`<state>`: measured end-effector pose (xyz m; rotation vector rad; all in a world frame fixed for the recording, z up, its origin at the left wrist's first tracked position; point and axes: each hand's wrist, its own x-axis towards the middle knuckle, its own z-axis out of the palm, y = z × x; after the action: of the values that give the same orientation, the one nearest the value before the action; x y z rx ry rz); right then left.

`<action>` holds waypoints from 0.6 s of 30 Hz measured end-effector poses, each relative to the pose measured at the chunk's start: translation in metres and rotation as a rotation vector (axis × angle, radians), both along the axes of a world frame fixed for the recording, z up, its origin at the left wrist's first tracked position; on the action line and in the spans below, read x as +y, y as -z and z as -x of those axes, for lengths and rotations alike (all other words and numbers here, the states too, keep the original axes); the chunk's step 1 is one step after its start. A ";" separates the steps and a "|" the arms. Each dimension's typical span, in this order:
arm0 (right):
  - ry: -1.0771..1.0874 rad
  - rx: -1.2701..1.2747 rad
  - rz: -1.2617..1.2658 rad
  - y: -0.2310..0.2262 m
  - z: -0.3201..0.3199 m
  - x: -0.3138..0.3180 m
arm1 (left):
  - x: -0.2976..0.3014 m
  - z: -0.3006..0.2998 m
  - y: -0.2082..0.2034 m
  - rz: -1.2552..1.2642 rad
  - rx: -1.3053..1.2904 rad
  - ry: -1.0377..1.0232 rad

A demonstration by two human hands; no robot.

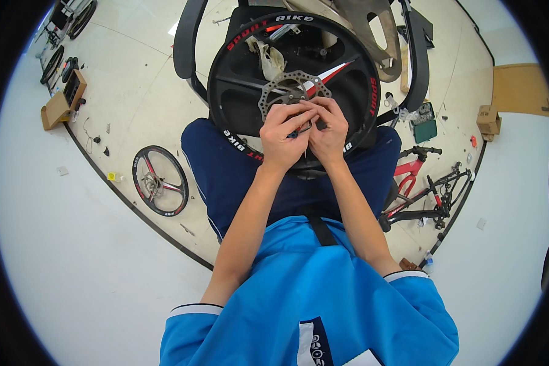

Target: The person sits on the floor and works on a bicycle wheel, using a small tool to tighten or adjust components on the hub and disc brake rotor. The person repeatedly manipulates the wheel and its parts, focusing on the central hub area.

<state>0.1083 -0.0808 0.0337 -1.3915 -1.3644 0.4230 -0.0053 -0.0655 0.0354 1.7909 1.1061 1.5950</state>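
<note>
A black spoked bicycle wheel with red and white markings lies flat across a black chair in front of my lap. A drilled metal brake disc sits at its hub. Over the disc's near edge, my left hand is closed on a small dark tool, partly hidden by the fingers. Close against it, my right hand is closed too, its fingertips pinched together by the left fingers at the hub. Whatever the right fingers pinch is too small to make out. A crumpled, whitish plastic bag lies between the spokes.
Chair armrests rise on both sides of the wheel. A second wheel lies on the floor at left, near an opened cardboard box. On the right are a red and black bicycle frame, a green case and a carton.
</note>
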 end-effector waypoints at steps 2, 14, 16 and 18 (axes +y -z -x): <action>0.010 0.003 0.012 -0.003 0.002 0.001 | 0.002 0.003 0.004 -0.040 0.028 0.005; 0.019 0.012 -0.018 0.005 0.000 0.004 | 0.001 -0.002 -0.004 0.059 -0.022 -0.030; -0.014 -0.013 -0.025 0.008 -0.003 0.006 | 0.002 -0.001 -0.005 0.023 -0.003 0.017; -0.026 -0.015 0.006 0.009 -0.003 0.004 | 0.003 0.000 -0.003 -0.018 0.017 0.052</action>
<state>0.1113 -0.0767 0.0248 -1.3856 -1.3962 0.4351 -0.0055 -0.0621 0.0388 1.8327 1.0477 1.5669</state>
